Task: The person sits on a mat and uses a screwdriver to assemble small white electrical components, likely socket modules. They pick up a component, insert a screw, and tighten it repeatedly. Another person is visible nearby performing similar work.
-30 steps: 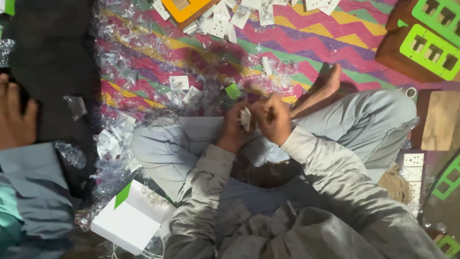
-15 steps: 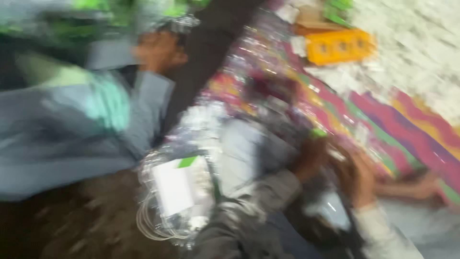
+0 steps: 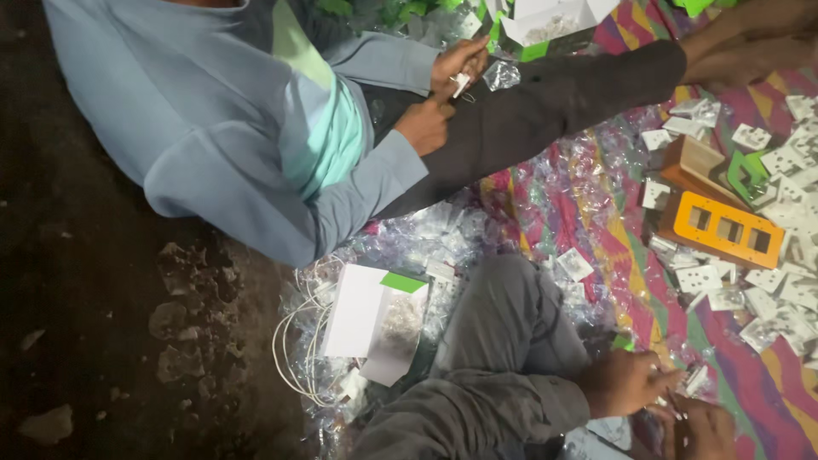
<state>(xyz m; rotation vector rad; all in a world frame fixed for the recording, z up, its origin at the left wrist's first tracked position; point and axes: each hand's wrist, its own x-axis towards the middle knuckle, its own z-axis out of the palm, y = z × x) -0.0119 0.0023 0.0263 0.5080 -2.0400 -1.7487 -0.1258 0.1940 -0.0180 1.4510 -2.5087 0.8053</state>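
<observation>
My left hand (image 3: 626,383) reaches out of a grey sleeve at the bottom right, its fingers pinched on a small white plastic part (image 3: 696,380). My right hand (image 3: 704,431) sits just below it at the frame's lower edge, fingers curled and partly cut off; what it holds is hidden. Both hands hover over my grey-trousered knee (image 3: 503,341) and a striped mat (image 3: 596,230). Another person in a light blue top (image 3: 213,128) sits at the upper left, with hands (image 3: 456,68) working a small white piece over a dark trouser leg.
An orange frame with square holes (image 3: 724,228) and a green one (image 3: 750,175) lie on the mat among several white square parts (image 3: 703,277) and clear plastic bags (image 3: 426,238). An open white box (image 3: 375,319) and white wire loops (image 3: 294,349) lie by bare dark floor (image 3: 102,324).
The view has swung left from my lap and hands to the neighbouring person. My hands now sit at the bottom right corner, still close together.
</observation>
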